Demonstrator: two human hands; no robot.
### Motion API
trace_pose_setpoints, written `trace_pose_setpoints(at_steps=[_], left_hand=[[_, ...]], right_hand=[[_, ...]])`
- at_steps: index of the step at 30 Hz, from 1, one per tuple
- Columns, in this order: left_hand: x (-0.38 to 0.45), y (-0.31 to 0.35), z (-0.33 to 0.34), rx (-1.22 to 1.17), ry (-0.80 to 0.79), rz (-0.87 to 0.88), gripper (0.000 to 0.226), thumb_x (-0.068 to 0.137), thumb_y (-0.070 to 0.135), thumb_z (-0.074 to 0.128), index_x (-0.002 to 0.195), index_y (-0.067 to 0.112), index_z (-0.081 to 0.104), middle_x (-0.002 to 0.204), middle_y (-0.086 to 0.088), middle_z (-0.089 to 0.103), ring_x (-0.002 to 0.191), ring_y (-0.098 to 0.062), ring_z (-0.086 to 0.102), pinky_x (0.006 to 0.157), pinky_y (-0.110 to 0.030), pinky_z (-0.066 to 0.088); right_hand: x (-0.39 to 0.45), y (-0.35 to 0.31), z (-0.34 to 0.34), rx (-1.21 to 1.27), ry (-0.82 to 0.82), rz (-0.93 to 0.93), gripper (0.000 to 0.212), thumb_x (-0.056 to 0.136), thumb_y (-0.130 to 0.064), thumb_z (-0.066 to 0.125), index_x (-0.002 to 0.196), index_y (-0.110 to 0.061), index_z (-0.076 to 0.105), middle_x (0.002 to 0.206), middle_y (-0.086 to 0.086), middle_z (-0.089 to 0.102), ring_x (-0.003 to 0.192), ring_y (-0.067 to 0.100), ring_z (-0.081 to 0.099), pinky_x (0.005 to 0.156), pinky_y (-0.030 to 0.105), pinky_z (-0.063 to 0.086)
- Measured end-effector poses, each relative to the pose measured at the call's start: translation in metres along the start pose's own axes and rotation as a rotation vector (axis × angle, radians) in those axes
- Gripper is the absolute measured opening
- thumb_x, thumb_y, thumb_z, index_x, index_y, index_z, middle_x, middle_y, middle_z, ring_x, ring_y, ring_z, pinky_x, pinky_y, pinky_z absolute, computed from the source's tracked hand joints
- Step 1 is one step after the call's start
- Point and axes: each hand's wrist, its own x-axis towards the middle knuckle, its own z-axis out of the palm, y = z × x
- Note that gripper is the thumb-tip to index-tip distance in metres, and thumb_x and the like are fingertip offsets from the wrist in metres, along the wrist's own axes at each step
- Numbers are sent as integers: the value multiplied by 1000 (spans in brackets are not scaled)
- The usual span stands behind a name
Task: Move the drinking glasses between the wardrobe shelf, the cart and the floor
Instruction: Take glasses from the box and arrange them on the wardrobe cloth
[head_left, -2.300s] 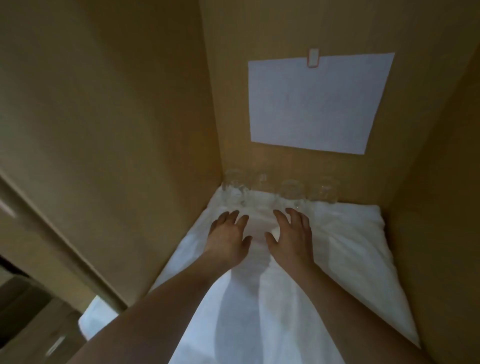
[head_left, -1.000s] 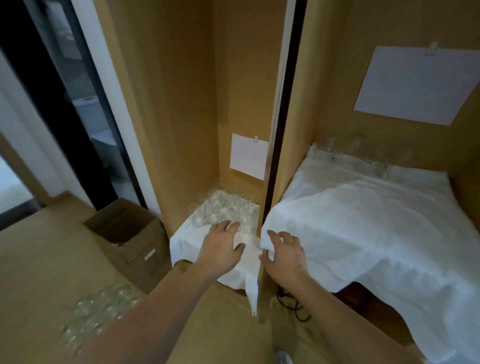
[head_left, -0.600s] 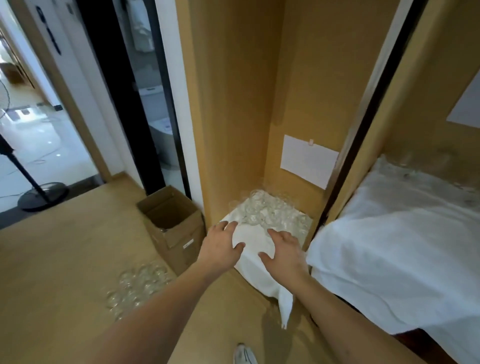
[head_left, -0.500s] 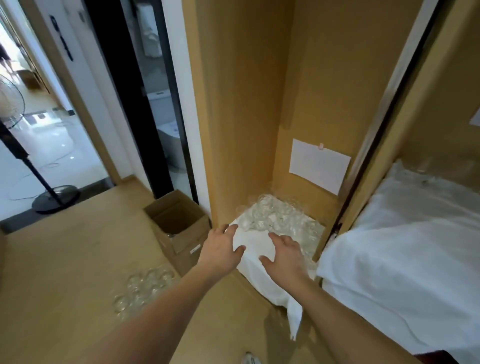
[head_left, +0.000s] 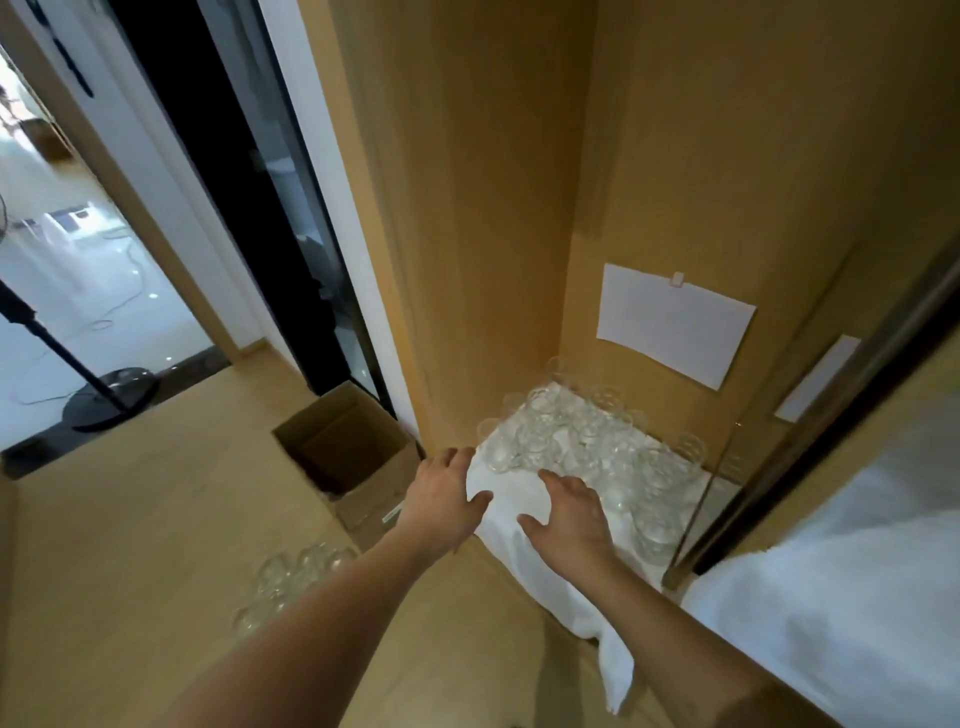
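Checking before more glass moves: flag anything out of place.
A cluster of clear drinking glasses stands on the bare wooden floor beside the open cardboard box. The white cloth hangs unevenly over the shelf edge.

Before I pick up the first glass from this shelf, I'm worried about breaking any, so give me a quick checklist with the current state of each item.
1. Left hand free: ok, open, holding nothing.
2. Right hand free: ok, open, resting on the white cloth.
3. Drinking glasses within reach: ok, just beyond the fingertips.
4. Glasses spaced for a clean grip: not ok, packed tightly together.
5. Cloth secure: cannot tell; its corner hangs over the shelf edge.
6. Floor route: not ok, floor glasses and cardboard box stand close by.
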Motion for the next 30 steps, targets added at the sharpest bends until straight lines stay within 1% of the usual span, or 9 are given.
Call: trace_pose_setpoints(at_steps=[3,6,9,13,16,20,23,27,30], left_hand=[[15,-4,7,8,-47,-2,69,96,50,59,154,22,35,157,-2,41,143,-28,36,114,-42,36],[32,-11,12,56,-102,32,69,96,49,59,154,21,37,156,-2,42,142,-27,37,115,-41,37],[54,-15,12,27,-133,10,71,95,47,62,155,18,36,156,-4,42,142,-29,38,114,-42,37],[84,-24,16,37,-196,72,69,95,46,62,153,19,38,153,-4,45,138,-28,41,112,-41,39],[112,-37,15,26,-229,107,70,94,44,64,153,18,38,153,-5,45,138,-27,43,112,-38,40],[147,-54,12,1,-257,131,74,93,43,67,153,14,37,154,-7,43,138,-28,43,112,-38,38],[172,-66,13,-36,-276,144,71,91,40,69,150,14,41,149,-8,48,131,-29,49,107,-36,40],[192,-82,19,-93,-328,143,70,87,39,72,146,15,44,141,-8,53,123,-28,53,99,-32,41],[209,-92,24,-95,-382,153,70,87,38,73,145,14,43,138,-8,53,121,-28,54,93,-30,40]], right_hand=[[16,6,5,13,-33,50,72,92,-50,63,154,-25,35,149,6,45,138,27,39,111,35,35],[28,7,10,43,-47,99,71,92,-50,63,153,-24,36,147,6,47,135,27,42,110,34,37],[42,7,14,59,-54,140,71,92,-50,63,152,-24,37,146,7,48,135,28,43,110,34,38],[65,5,17,71,-33,199,69,91,-50,65,150,-23,41,145,7,51,135,27,44,112,33,35],[87,-5,23,100,-15,243,69,90,-49,65,149,-21,44,142,8,54,133,26,47,111,33,36],[107,-20,35,101,-26,308,70,91,-53,63,151,-23,42,144,4,53,134,21,47,111,28,32],[122,-26,43,91,-44,357,69,93,-51,62,152,-22,39,138,6,56,126,20,52,108,27,37],[137,-35,54,73,-80,437,69,94,-50,62,152,-23,37,140,7,52,129,21,51,109,28,38],[145,-41,65,130,-90,499,69,93,-47,65,151,-23,38,139,8,52,128,23,51,107,30,41]])
